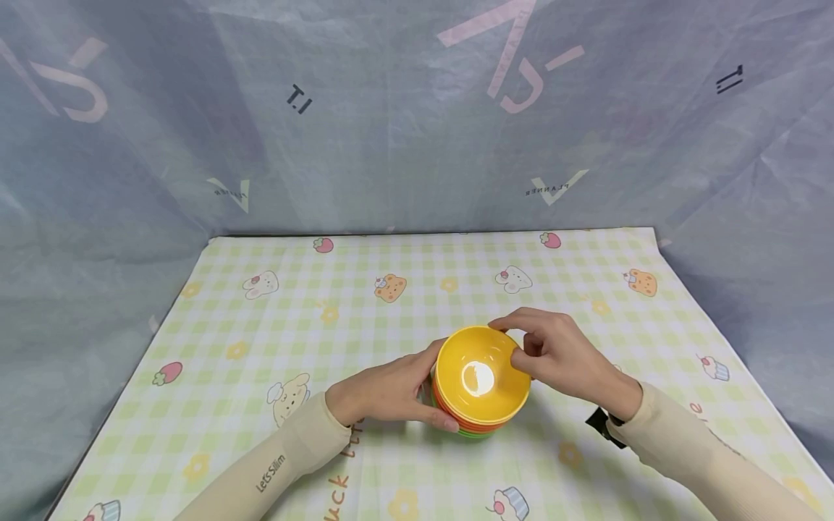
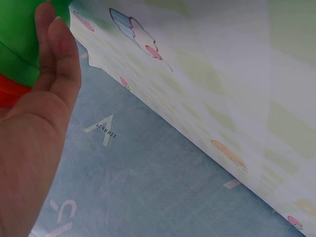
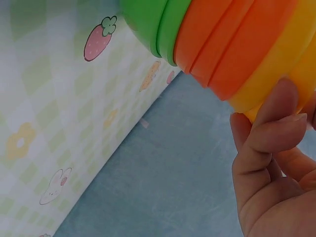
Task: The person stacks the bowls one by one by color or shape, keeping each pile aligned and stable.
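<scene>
A stack of nested plastic bowls stands on the table near its front middle. The top yellow bowl (image 1: 472, 351) is seen from above, its inside shiny and bare. Below come orange bowls (image 3: 217, 44) and, lowest, green bowls (image 3: 148, 19). My left hand (image 1: 397, 387) holds the stack from the left, thumb across the front and fingers round the far side. In the left wrist view those fingers lie against a green bowl (image 2: 17, 44). On the right, my right hand (image 1: 563, 354) pinches the rim of the yellow bowl, thumb over the inside and fingers outside.
A checked tablecloth (image 1: 391, 325) with cartoon animals, strawberries and flowers covers the table. Grey-blue cloth (image 1: 391, 159) hangs behind and at both sides. A small black object (image 1: 606, 428) shows at the right wrist, partly hidden by the sleeve.
</scene>
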`<state>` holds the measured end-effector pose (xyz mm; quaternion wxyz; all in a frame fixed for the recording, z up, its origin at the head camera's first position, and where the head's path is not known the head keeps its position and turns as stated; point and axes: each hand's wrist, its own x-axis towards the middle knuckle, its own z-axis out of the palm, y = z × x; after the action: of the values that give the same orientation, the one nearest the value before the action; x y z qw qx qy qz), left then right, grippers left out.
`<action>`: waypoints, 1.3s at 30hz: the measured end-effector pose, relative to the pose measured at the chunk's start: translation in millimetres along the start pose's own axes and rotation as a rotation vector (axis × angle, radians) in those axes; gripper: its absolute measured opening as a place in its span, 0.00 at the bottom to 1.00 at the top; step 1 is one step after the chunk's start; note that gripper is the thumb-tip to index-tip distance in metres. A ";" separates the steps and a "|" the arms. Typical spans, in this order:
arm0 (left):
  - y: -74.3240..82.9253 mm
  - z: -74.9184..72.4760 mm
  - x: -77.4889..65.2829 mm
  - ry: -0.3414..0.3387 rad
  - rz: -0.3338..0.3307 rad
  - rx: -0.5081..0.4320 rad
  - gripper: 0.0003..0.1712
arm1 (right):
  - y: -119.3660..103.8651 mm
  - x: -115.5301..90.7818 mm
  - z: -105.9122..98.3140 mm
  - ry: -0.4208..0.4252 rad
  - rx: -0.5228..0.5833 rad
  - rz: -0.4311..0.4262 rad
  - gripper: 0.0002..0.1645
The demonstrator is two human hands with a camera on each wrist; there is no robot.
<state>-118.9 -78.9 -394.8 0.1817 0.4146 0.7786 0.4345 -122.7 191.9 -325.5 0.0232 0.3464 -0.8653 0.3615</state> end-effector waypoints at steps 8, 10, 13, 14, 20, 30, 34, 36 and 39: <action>-0.8 0.2 -0.2 -0.005 0.011 -0.003 0.56 | 2.6 0.0 3.8 -0.002 0.028 -0.007 0.27; -1.1 0.2 -0.3 -0.005 0.011 0.000 0.56 | 2.8 -0.3 4.6 -0.004 0.040 0.003 0.28; -1.4 0.3 -0.3 -0.005 0.009 0.003 0.56 | 2.8 -0.7 5.1 -0.010 0.057 0.017 0.28; -1.4 0.3 -0.3 -0.005 0.010 0.002 0.56 | 2.7 -0.7 5.1 -0.012 0.057 0.020 0.28; -1.1 -0.2 0.0 -0.006 0.007 0.008 0.56 | -1.0 -0.3 5.2 0.011 0.025 -0.001 0.28; -1.0 -0.6 -2.5 0.024 -0.070 0.147 0.59 | 7.4 -3.6 7.3 0.023 0.027 -0.017 0.28; 1.1 -5.7 -8.7 0.033 -0.155 0.215 0.63 | 9.3 -6.3 3.8 0.051 0.003 0.014 0.24; 1.0 -10.8 -14.0 0.049 -0.191 0.249 0.64 | 11.5 -8.7 0.4 0.075 -0.015 0.035 0.22; -1.5 -21.4 -23.1 0.089 -0.225 0.309 0.64 | 18.3 -12.9 -5.5 0.113 -0.051 0.047 0.21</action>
<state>-119.8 -109.1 -385.8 0.1286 0.3282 0.8848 0.3047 -125.3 212.1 -336.4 0.0724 0.3042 -0.8794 0.3589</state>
